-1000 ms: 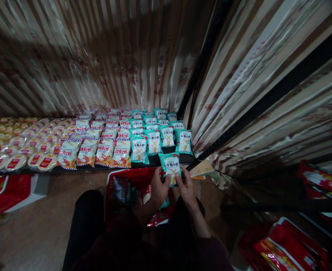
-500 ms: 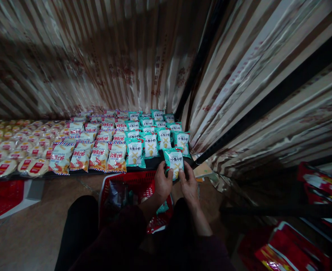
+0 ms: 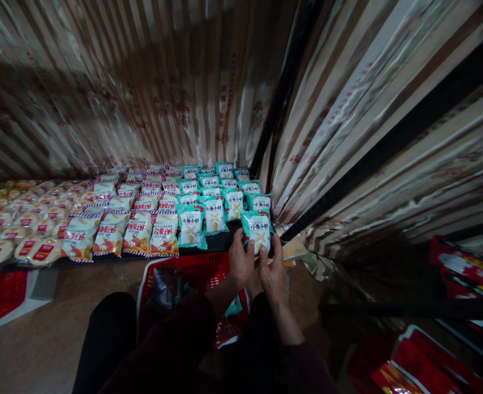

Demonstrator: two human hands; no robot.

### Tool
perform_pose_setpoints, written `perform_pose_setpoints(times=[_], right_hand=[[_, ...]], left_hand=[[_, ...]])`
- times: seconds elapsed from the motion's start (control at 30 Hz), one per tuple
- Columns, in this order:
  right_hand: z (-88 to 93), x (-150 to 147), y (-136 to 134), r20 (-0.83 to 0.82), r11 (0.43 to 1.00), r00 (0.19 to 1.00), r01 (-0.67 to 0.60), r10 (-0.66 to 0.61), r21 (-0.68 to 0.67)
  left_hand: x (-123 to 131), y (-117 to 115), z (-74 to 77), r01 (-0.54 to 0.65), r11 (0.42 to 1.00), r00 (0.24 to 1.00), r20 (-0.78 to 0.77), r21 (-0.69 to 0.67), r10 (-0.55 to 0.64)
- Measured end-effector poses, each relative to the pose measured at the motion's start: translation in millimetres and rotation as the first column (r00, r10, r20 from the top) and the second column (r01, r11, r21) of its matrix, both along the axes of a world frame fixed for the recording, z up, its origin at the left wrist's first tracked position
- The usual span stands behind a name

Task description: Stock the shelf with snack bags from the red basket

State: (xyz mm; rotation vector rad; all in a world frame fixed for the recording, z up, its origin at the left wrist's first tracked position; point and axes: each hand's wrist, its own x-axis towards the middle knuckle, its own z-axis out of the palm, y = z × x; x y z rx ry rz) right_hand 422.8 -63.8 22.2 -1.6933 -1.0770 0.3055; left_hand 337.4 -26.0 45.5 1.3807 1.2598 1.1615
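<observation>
Between my two hands is a teal and white snack bag (image 3: 257, 229), held upright at the front right of the black shelf (image 3: 220, 239). My left hand (image 3: 241, 258) grips its lower left side, and my right hand (image 3: 272, 268) grips its lower right side, thumbs on the front. Behind it stand rows of matching bags, such as a teal snack bag (image 3: 233, 206) and one with a teal top (image 3: 261, 202). Left of these are rows of orange and white snack bags (image 3: 164, 234) with striped tops.
Round wrapped cakes (image 3: 40, 249) fill the shelf's left part. Below my arms a red basket (image 3: 143, 273) holds a dark packet and teal bags. Black posts (image 3: 350, 175) and a pleated curtain (image 3: 175, 98) stand behind and right. Red packages (image 3: 434, 355) lie lower right.
My hands have moved the teal snack bag slightly right and down, toward the shelf's front right corner. The whole view has shifted a little.
</observation>
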Motion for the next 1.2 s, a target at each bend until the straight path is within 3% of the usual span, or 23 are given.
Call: perform_pose_setpoints(times=[0.53,1.2], right_hand=[[-9.8,11,28,0.252,0.996,0.966,0.030,-0.051,0.085],[-34.3,30,49,0.377,0.992,0.923,0.044,-0.085,0.114]], left_hand=[[26,31,12.2,0.063,0.998,0.988,-0.138,-0.023,-0.066],[36,40,15.2,0.086,0.996,0.932,-0.352,-0.008,-0.083]])
